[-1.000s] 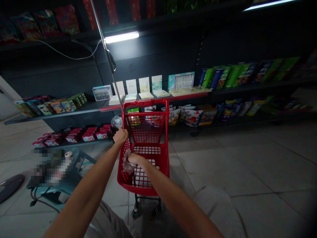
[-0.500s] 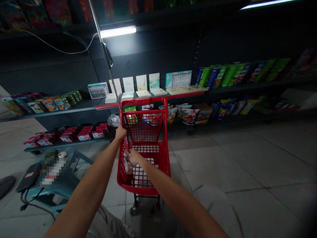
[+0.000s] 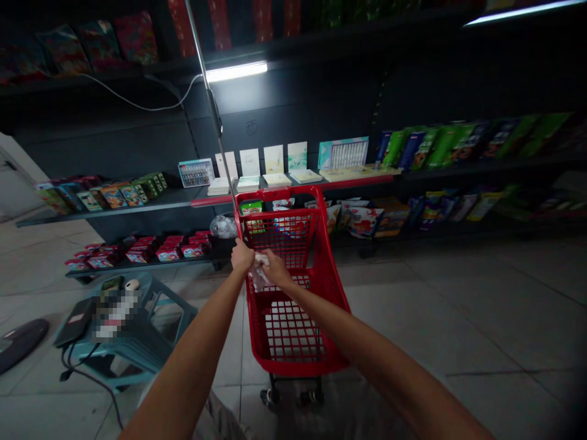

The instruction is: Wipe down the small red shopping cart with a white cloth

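Note:
A red shopping cart with a plastic lattice basket stands in front of me. My left hand is closed around the left rim of its basket, towards the far end. Just to the right, inside the basket, my right hand grips a crumpled white cloth against the inner left side wall. The cloth hangs below the fingers, and whether it is fabric or paper I cannot tell.
Behind the cart runs a dark shelf with books, marker sets and snack bags. A blue-green stool with a black device and cables is at left. A metal pole rises beside the cart's far left corner.
My right hand has moved the cloth up and farther along the left wall, close to my left hand. The cart has turned slightly, and the view has shifted left.

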The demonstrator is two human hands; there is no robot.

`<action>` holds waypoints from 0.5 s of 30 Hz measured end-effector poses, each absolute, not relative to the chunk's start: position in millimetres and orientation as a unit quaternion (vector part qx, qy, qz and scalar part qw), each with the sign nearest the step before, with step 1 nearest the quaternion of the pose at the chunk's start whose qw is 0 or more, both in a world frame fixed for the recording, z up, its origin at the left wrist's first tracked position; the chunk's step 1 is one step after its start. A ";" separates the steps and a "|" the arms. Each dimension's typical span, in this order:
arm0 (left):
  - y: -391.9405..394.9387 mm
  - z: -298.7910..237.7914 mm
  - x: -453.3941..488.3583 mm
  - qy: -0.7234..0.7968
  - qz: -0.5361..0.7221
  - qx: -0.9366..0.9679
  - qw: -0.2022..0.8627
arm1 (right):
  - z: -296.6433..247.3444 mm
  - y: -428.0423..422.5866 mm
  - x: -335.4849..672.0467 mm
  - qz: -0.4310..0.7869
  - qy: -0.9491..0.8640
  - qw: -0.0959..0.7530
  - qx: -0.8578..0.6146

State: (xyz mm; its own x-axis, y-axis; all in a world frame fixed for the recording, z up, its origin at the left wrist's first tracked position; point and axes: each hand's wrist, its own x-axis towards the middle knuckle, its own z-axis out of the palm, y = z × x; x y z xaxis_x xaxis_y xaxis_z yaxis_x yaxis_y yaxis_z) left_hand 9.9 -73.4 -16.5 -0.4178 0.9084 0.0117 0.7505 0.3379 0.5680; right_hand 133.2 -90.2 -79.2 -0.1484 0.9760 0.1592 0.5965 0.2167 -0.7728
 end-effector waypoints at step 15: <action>-92.5 -15.8 11.1 0.802 0.250 0.520 0.158 | -105.2 -34.4 108.9 0.058 -0.790 0.223 -0.569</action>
